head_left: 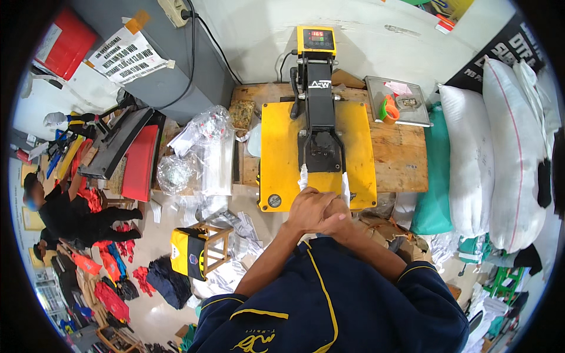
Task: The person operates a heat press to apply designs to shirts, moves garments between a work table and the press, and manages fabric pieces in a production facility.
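Note:
A yellow heat press (272, 138) stands on the wooden table in front of me, its wide flat top plate lowered. From its black arm two handle bars run toward me, their ends wrapped in white (345, 183). My left hand (307, 207) and my right hand (336, 216) are closed together at the front of this handle, overlapping each other. They cover the handle's front part, so the exact grip of the fingers is partly hidden. A control box (316, 40) with a lit red display tops the machine. Whatever lies under the plate is hidden.
On the wooden table (400, 156), a metal tray (416, 112) holds an orange and green tape roll (388, 109). Clear plastic wrapping (206, 126) lies left. Full white sacks (468, 159) stand right. A chair with yellow-black cloth (188, 253) and a co-worker (76, 209) are at left.

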### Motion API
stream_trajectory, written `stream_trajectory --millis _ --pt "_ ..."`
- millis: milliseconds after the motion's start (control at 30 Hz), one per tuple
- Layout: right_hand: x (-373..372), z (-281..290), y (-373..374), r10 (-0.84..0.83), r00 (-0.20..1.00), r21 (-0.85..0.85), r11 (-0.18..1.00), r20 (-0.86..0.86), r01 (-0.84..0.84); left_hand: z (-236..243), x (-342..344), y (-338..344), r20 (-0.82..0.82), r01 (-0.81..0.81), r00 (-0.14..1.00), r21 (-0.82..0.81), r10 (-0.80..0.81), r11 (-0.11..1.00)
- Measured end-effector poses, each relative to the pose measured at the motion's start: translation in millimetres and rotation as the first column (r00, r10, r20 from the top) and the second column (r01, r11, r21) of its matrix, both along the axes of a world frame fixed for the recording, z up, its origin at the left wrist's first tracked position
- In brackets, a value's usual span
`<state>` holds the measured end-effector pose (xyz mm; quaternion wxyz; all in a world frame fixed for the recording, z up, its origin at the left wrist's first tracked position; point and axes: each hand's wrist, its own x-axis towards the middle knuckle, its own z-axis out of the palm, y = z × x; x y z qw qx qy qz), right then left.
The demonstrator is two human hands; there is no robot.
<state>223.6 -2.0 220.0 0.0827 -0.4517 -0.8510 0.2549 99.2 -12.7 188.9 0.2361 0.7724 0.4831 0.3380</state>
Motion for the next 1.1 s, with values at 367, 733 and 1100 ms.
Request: stream_trajectory --millis 367,733,1100 --pt "7 106 16 0.109 0.992 -0.023 0.994 -0.059 -0.11 123 -14 24 0.144 0.085 0.985 0.091 -0.097 0.992" --pt "-10 172 42 0.057 0.878 0.817 0.399 -0.474 0.415 244 -24 87 0.151 0.073 0.984 0.112 -0.089 0.991" --pt "287 -119 37 -0.752 -0.006 -0.272 0.231 -0.659 0.934 359 -32 245 -0.167 -0.251 0.934 0.324 0.316 0.912"
